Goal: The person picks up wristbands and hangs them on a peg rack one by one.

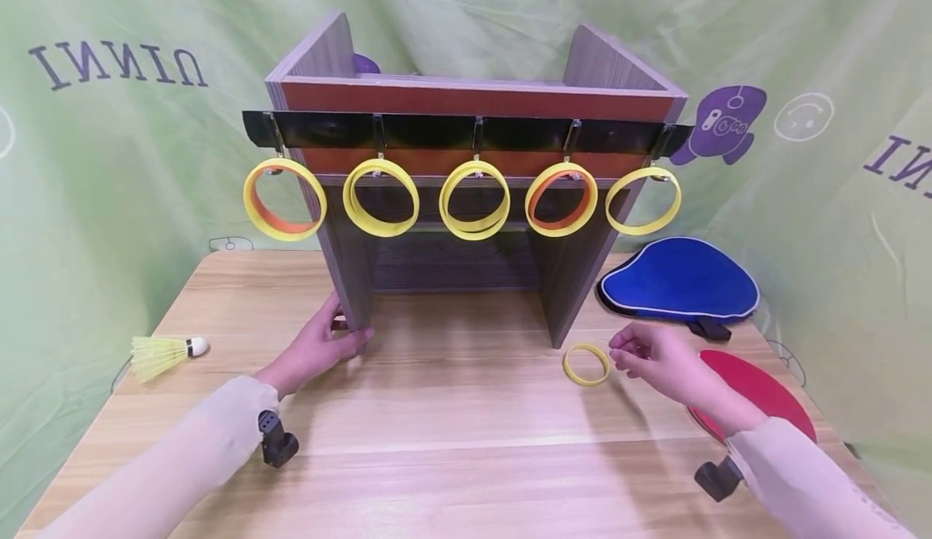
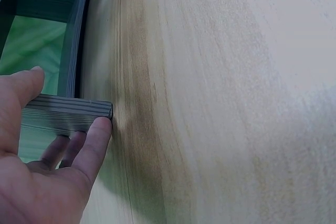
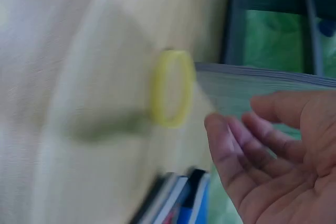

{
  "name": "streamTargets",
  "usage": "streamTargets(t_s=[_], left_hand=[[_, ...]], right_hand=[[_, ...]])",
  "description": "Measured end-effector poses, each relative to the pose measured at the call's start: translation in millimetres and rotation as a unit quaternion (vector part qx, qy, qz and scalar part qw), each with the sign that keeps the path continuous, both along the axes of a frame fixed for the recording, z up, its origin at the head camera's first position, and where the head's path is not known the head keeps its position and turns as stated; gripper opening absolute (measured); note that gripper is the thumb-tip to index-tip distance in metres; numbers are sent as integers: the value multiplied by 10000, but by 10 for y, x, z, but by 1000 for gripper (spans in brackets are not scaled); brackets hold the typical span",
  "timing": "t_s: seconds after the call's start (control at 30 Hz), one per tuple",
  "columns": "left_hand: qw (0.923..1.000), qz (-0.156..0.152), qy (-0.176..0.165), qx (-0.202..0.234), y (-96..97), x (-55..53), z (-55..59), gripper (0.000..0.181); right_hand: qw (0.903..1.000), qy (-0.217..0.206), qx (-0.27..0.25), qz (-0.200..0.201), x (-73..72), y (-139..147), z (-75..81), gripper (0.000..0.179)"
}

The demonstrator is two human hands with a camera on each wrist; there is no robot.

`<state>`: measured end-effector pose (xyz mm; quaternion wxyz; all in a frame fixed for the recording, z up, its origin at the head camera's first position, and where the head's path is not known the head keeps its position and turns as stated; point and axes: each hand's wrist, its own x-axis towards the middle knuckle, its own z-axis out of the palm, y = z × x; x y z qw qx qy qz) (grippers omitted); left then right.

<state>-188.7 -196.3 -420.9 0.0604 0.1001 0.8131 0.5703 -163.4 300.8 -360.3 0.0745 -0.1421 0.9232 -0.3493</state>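
Observation:
My left hand grips the lower front edge of the left side panel of a grey wood-grain shelf unit, thumb on one face and fingers on the other. Just left of my right hand is a yellow ring, seen over the tabletop with a small gap between it and the fingertips. The right fingers are loosely bent and hold nothing. Several yellow rings, some with orange inside, hang from hooks on a black strip across the unit's front.
A yellow shuttlecock lies at the left of the wooden table. To the right are a blue paddle case and a red paddle, partly behind the right forearm. Green printed cloth surrounds the table.

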Motion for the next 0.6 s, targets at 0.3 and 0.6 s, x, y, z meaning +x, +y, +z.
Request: streamTargets(t_s=[0.3,0.6], left_hand=[[9999,-51,154,-39,29,-41,2,78],[9999,38,92,-120,-14,-6,-2,80]], right_hand=[[9955,154,816,-468,-47,-44,-257,13],[9937,217,952,-543,-112,-94,-366,13]])
